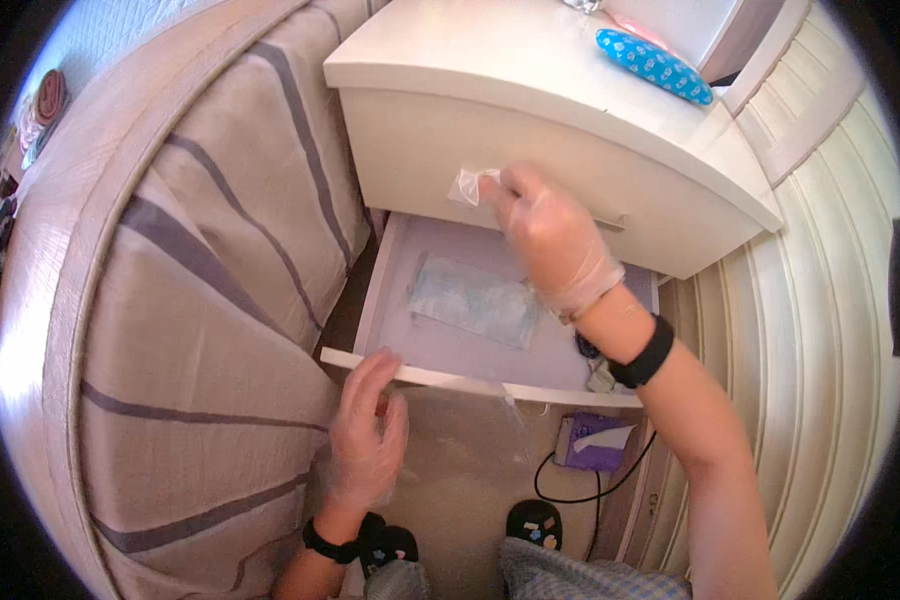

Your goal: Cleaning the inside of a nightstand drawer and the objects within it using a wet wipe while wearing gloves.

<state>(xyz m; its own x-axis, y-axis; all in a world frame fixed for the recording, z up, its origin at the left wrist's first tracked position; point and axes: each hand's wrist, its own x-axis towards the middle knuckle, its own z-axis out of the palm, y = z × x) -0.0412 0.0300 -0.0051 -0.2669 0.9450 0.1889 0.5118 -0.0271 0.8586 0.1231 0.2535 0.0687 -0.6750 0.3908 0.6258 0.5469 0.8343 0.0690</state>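
My right hand, in a clear disposable glove, pinches a small crumpled piece of clear plastic before the front of the upper drawer. Below it the lower drawer of the white cabinet stands pulled out. Inside lies a pale blue face mask, apparently in a clear wrapper, with a dark cord and a small light object at the right, partly behind my wrist. My left hand, also gloved, has its fingertips at the left end of the lower drawer's front edge; whether they press on it cannot be told.
A blue patterned pouch lies on the cabinet top. At the left stands a bed with a striped cover. A purple tissue pack and a black cable are on the floor. Pale curtain folds hang at the right.
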